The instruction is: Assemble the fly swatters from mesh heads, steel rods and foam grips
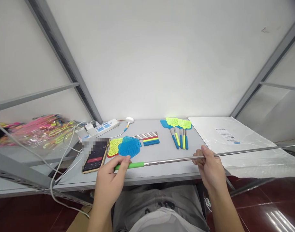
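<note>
A telescopic metal rod (171, 159) with a green handle (137, 165) stretches across the front of the table, and its far end runs out of view on the right. My left hand (111, 180) is closed around the green handle. Farther along, my right hand (211, 166) grips the shaft between thumb and fingers. Beyond my left hand lie loose fly swatter heads: a blue one (129, 147) overlaps a yellow one (114, 145), with a red edge underneath. Several short rods with coloured handles (151, 140) lie beside them. Several fly swatters (178, 123), blue and yellow, are fanned out at the back.
A phone (96, 156) lies at the left, near a power strip (104, 127) and white cables. On the right, a white package (219, 135) with a label covers the tabletop. Bagged colourful goods (46, 130) sit beyond the left shelf post. Metal posts frame both sides.
</note>
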Motion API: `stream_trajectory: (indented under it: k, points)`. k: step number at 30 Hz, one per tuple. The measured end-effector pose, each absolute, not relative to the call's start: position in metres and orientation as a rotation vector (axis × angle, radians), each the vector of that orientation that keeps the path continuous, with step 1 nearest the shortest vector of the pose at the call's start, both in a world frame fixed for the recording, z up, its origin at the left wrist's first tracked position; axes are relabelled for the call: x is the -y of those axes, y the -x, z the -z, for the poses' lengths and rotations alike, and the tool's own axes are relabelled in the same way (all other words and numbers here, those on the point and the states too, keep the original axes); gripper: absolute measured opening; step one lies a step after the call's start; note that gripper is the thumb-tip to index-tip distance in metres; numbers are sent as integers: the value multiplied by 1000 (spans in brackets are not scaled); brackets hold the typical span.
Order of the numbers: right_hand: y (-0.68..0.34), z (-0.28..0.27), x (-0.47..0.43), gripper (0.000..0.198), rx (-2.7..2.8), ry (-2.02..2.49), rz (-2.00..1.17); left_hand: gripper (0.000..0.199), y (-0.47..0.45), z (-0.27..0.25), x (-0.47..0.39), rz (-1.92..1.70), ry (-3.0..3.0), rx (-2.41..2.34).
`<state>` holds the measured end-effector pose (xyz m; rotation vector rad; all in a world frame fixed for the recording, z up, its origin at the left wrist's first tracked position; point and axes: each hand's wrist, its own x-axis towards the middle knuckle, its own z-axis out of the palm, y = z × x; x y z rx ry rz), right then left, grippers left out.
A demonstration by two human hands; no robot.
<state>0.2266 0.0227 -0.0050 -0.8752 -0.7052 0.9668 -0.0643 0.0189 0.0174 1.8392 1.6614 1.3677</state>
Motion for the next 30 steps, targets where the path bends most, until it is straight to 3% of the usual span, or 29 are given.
stream_trajectory:
  k: [11, 30]
  points:
    - [-212, 9, -22, 46, 689, 902, -948, 32, 44, -26, -16, -1445, -1744, -1769]
    - [-177, 18, -7, 46, 977, 1080, -962, 26, 11, -15, -13, -1156, -1931, -1355]
